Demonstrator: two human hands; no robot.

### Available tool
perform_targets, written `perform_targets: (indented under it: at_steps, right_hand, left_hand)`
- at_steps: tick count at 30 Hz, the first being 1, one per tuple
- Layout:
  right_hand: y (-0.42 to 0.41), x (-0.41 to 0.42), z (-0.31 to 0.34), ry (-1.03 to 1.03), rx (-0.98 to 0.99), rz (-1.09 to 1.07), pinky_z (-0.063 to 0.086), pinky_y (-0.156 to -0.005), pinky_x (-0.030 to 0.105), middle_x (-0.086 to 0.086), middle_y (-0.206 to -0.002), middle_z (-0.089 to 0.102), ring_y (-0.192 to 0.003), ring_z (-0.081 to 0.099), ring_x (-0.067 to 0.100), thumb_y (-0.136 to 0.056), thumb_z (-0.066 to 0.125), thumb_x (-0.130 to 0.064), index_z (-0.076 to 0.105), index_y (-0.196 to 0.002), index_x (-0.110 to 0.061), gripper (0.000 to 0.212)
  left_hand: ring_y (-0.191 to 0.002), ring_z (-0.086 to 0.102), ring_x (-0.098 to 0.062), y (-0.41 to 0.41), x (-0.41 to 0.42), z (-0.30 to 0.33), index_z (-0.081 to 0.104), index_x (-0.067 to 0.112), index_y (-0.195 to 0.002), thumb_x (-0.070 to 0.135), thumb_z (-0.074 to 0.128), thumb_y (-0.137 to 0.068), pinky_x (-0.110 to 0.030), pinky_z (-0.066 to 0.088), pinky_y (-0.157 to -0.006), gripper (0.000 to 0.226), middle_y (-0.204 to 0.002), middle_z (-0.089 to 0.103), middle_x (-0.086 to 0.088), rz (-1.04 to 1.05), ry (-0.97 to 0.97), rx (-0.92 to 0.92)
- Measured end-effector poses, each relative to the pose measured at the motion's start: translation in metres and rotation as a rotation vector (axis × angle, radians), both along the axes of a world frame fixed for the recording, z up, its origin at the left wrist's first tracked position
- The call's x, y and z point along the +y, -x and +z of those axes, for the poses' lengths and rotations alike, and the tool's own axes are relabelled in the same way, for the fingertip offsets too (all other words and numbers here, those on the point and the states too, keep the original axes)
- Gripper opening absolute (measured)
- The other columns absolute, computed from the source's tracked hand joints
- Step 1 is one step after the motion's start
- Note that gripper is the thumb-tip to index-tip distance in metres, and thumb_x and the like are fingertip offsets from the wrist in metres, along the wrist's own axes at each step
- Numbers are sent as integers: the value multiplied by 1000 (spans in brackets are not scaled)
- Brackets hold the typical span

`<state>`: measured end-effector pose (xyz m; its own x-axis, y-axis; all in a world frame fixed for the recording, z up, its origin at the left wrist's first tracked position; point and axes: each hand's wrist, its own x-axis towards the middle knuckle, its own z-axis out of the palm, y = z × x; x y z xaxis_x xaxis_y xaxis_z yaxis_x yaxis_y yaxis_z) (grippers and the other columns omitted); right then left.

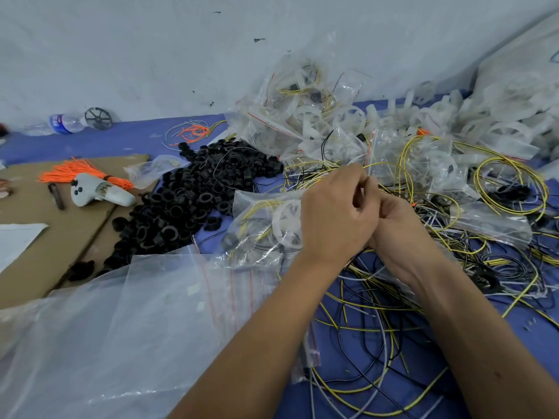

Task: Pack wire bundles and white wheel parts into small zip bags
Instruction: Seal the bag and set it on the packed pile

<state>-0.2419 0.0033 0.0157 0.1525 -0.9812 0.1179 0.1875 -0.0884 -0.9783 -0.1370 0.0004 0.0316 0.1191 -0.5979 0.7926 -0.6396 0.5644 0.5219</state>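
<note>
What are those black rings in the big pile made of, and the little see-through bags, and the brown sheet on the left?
The black rings look like moulded plastic or rubber: matte, identical shapes; which one I cannot tell. The zip bags seem thin clear plastic film: glossy, crinkled, contents showing through. The brown sheet looks like cardboard: flat, dull tan, with a straight seam or fold.

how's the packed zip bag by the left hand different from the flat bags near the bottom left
The packed zip bag bulges with a white wheel and yellow and black wires; the flat bags look empty. The packed bag lies on the blue surface beside the left hand; the flat ones overlap in a pile. Both are clear plastic.
</note>
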Motion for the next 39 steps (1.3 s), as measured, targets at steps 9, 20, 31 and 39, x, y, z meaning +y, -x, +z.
perform_targets:
  at_steps: [9, 20, 31, 39]
  right_hand:
    - [4, -8, -6, -156, -33, -159, 42, -94, 75, 33, -113, 68, -108, 58, 62, -80, 80, -2, 67, -115, 1, 38]
    - [5, -13, -11, -161, -38, -199, 43, -76, 45, 19, -90, 68, -80, 55, 32, -88, 74, -3, 73, -100, -8, 13]
    - [-2, -6, -10, -76, 73, -292, 53, -56, 33, 15, -77, 67, -59, 61, 24, -86, 77, -9, 77, -93, -12, 8]
    - [2, -11, -12, -214, 57, -251, 57, -53, 33, 26, -92, 67, -67, 64, 30, -94, 69, -10, 62, -112, -4, 21]
  left_hand:
    - [-73, 62, 0, -109, -35, 28, 75, 22, -89, 15, 71, -88, -21, 48, -72, 7, -81, 70, 13, -163, -536, 43]
    - [-154, 17, -21, -181, -26, 20, 15, 43, -161, 20, 95, -67, -45, 25, -124, 126, -168, 13, 5, -270, -1267, -508]
    - [-77, 66, -7, -194, -27, 5, 69, 25, -114, 14, 99, -61, -21, 53, -71, 62, -97, 71, -3, -189, -1031, -174]
    - [-50, 47, -4, -196, -24, 8, 73, 19, -66, 15, 89, -76, -16, 39, -53, 18, -55, 56, 7, -348, -870, 98]
